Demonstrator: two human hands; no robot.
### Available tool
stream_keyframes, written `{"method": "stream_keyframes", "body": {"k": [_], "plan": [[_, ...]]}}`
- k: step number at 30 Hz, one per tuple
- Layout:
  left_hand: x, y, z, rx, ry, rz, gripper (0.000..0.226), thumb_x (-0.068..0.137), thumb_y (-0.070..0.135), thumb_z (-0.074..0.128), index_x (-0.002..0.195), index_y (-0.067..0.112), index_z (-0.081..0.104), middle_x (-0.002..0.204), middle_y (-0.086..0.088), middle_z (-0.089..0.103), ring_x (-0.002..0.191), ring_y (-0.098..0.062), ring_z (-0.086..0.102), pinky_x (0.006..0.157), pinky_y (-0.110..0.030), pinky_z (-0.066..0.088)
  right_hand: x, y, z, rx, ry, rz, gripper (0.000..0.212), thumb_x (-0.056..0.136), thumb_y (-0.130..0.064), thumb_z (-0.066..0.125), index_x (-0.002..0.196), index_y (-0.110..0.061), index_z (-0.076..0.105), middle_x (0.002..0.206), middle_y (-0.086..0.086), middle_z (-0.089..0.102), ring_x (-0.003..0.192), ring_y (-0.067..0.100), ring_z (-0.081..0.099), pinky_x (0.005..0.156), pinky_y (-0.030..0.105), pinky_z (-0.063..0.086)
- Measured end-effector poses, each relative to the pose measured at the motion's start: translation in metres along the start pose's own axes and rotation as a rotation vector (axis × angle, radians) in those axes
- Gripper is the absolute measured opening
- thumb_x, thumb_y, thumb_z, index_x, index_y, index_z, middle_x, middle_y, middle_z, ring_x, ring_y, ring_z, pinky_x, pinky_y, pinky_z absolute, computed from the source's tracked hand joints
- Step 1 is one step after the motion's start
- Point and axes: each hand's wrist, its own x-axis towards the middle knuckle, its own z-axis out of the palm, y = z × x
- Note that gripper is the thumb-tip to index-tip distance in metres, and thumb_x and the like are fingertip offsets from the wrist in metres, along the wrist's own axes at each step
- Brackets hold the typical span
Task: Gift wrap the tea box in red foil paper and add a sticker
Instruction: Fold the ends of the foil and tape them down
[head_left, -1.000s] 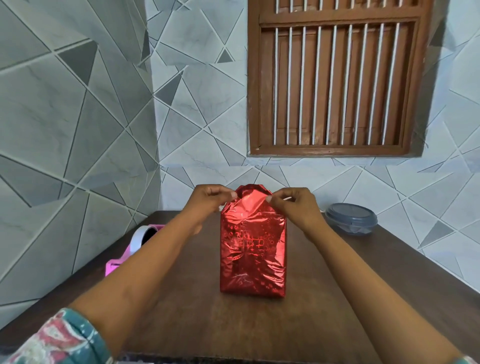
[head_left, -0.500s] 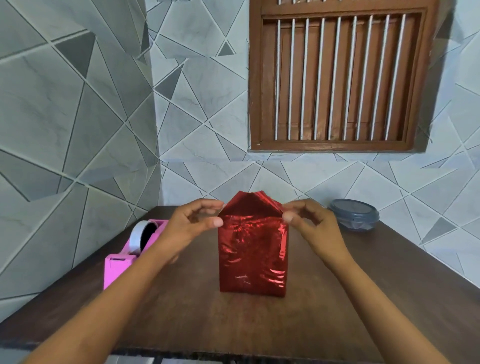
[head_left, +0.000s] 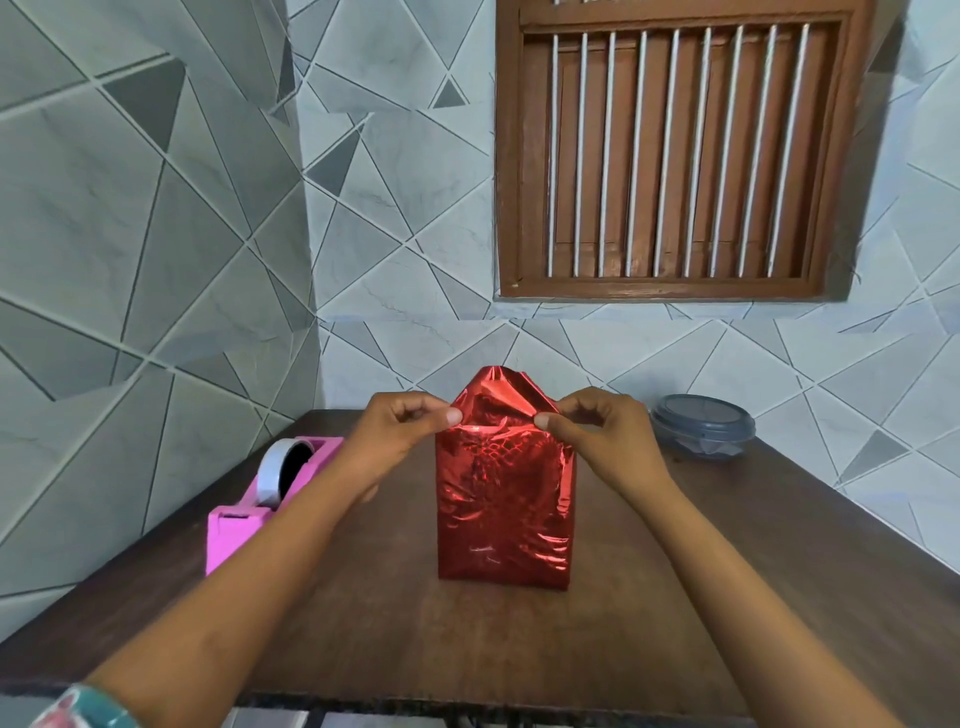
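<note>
**Closing the top end of the foil-wrapped tea box**

The tea box stands upright near the middle of the wooden worktop, its visible faces covered by the red foil paper. At the top, the foil rises into a tapered flap that is not yet folded down. The left hand pinches the foil at the box's upper left corner between thumb and forefinger. The right hand pinches the upper right corner in the same way, so the two hands are set apart on either side of the flap. A pink tape dispenser sits near the box on the left, and a grey lidded container lies well apart at the back right. No sticker is in view.

Risks, as judged from this arrangement:
- Uneven tension between the two pinches would probably skew the corner creases and leave the flap lopsided.
- Foil of this kind looks thin and slippery, so a sharp tug could tear it at a corner or slide it out of the pinch.
- The tall, narrow box could tip if it is pushed backward while the flap is pressed down.
- Releasing one hand to reach for tape may let the folds spring open.
</note>
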Motion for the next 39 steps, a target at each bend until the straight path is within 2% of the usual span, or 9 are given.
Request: {"method": "stream_keyframes", "body": {"k": [3,5,8,11,15,22,28,31,39], "plan": [[0.007,0.001,0.002,-0.008,-0.013,-0.042,0.008,0.082,0.011,0.068,0.074,0.014,0.070,0.070,0.009,0.071,0.069,0.003,0.063,0.069,-0.009,0.047,0.009,-0.002,-0.001,-0.050,-0.045,0.044,0.015,0.074,-0.021,0.078,0.075,-0.008,0.071,0.068,0.001,0.067,0.057,-0.001,0.056,0.056,0.009,0.040],[0.011,0.001,0.003,-0.021,-0.008,-0.067,0.006,0.082,0.011,0.068,0.077,0.012,0.071,0.078,0.005,0.073,0.076,-0.002,0.065,0.080,-0.014,0.049,0.014,-0.003,-0.003,-0.063,-0.079,0.062,0.015,0.075,-0.022,0.078,0.075,-0.008,0.072,0.070,0.004,0.068,0.059,0.003,0.058,0.060,0.016,0.043],[0.017,0.001,0.003,-0.043,-0.023,-0.104,0.006,0.084,0.010,0.066,0.079,0.009,0.070,0.091,-0.003,0.071,0.087,-0.011,0.063,0.091,-0.025,0.046,0.020,0.000,-0.002,-0.052,-0.093,0.114,0.016,0.076,-0.025,0.077,0.075,-0.010,0.072,0.081,0.004,0.070,0.076,0.013,0.062,0.069,0.023,0.043],[0.025,0.001,0.001,-0.040,-0.098,-0.149,0.012,0.086,0.014,0.063,0.075,0.013,0.066,0.086,-0.007,0.066,0.085,-0.017,0.058,0.085,-0.028,0.044,0.027,0.002,-0.001,0.003,-0.098,0.226,0.016,0.075,-0.027,0.077,0.069,-0.015,0.067,0.094,-0.004,0.066,0.094,0.010,0.057,0.084,0.025,0.035],[0.035,0.002,-0.001,0.003,-0.113,-0.195,0.008,0.086,0.016,0.064,0.079,0.013,0.065,0.084,-0.001,0.067,0.079,-0.005,0.061,0.069,-0.014,0.047,0.031,0.000,-0.004,0.176,-0.223,0.381,0.015,0.077,-0.020,0.074,0.069,-0.010,0.065,0.070,0.001,0.064,0.070,0.010,0.058,0.073,0.022,0.042],[0.041,-0.006,-0.002,0.033,-0.064,-0.226,0.005,0.080,0.012,0.070,0.083,0.007,0.070,0.074,0.010,0.071,0.074,-0.004,0.060,0.073,-0.019,0.046,0.027,0.003,0.001,0.332,-0.181,0.468,0.016,0.077,-0.008,0.072,0.072,-0.009,0.057,0.072,0.005,0.062,0.062,0.010,0.057,0.055,0.010,0.047],[0.046,-0.001,-0.005,-0.022,-0.102,-0.300,0.007,0.076,0.005,0.073,0.080,0.008,0.068,0.075,0.004,0.071,0.075,-0.007,0.063,0.078,-0.022,0.052,0.026,0.006,0.003,0.354,-0.135,0.555,0.038,0.070,-0.012,0.079,0.096,-0.015,0.052,0.103,0.012,0.061,0.091,0.021,0.059,0.089,0.035,0.047],[0.048,0.002,-0.004,-0.024,-0.127,-0.337,0.018,0.075,0.000,0.073,0.086,0.012,0.065,0.087,-0.004,0.066,0.082,-0.013,0.058,0.087,-0.029,0.049,0.023,0.004,0.003,0.380,-0.130,0.589,0.049,0.069,-0.011,0.079,0.106,-0.016,0.047,0.107,0.014,0.060,0.095,0.023,0.058,0.096,0.039,0.046],[0.046,-0.004,-0.002,-0.163,-0.189,-0.480,0.022,0.081,0.006,0.067,0.097,0.020,0.059,0.092,0.000,0.066,0.081,-0.011,0.060,0.077,-0.030,0.049,0.016,-0.001,0.014,0.449,0.004,0.616,0.055,0.070,-0.007,0.079,0.111,-0.013,0.041,0.107,0.017,0.058,0.077,0.017,0.057,0.060,0.024,0.043]]}}
